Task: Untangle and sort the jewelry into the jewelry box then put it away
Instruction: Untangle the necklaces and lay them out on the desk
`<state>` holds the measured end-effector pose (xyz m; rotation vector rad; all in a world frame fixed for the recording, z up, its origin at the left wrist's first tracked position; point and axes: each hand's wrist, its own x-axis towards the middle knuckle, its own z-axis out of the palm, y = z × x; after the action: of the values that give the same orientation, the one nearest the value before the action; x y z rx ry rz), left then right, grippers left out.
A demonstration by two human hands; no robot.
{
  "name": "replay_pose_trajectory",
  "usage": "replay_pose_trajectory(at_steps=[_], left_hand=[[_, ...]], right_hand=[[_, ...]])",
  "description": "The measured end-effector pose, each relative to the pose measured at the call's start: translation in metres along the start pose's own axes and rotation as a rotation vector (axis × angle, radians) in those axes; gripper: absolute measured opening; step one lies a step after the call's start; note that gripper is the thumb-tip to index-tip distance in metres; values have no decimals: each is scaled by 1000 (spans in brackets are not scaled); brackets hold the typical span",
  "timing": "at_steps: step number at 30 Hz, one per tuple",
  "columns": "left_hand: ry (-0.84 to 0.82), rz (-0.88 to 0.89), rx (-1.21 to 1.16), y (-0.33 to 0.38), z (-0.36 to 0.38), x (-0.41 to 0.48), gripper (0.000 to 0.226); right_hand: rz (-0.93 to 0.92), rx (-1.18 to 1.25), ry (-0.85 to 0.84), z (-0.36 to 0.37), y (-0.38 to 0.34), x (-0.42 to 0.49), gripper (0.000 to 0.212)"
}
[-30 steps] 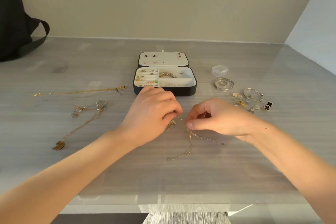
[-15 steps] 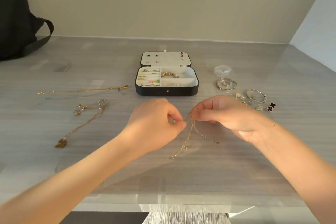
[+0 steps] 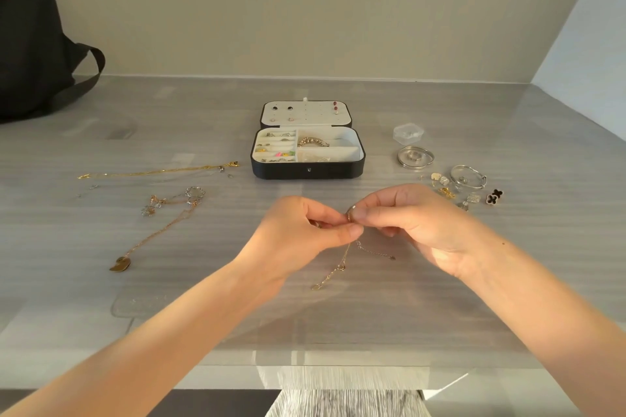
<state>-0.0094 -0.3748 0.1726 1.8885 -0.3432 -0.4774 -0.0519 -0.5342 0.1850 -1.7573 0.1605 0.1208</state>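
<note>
Head, left hand (image 3: 301, 234), right hand (image 3: 420, 223) pinching chain (image 3: 342, 259)

We see a grey wood-grain table (image 3: 508, 112) under a smooth, glossy clear sheet (image 3: 203, 332). The black oblong jewelry box (image 3: 288, 172) has a smooth, faintly shiny shell and matt cream lining. The fine gold-coloured metal chain (image 3: 342, 257) glints, as do polished silver metal bangles (image 3: 415, 166) near the right edge. The small clear plastic tub (image 3: 408, 133) looks glossy; the black cloth bag (image 3: 30, 44) at the far left corner, matt.
</note>
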Motion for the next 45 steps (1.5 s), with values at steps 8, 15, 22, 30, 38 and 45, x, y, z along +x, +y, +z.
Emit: replay_pose_trajectory(at_steps=[8,15,22,30,38,45], left_hand=[[18,-45,-91,2,-5,-1,11],[2,-78,-126,3,-8,-4,9],[-50,-23,-130,3,-12,-3,6],[-107,29,-297,4,-8,-10,13],[-143,-19,-397,3,-8,-12,14],[-113,-61,-625,1,-11,-11,22]], right_hand=[[-2,44,35,-3,2,-3,16],[-9,164,-15,-3,9,-7,17],[-25,246,4,-8,14,-9,7],[-115,437,16,-9,11,-14,11],[-83,613,11,-9,7,-19,3],[-35,648,80,-8,1,-20,0]])
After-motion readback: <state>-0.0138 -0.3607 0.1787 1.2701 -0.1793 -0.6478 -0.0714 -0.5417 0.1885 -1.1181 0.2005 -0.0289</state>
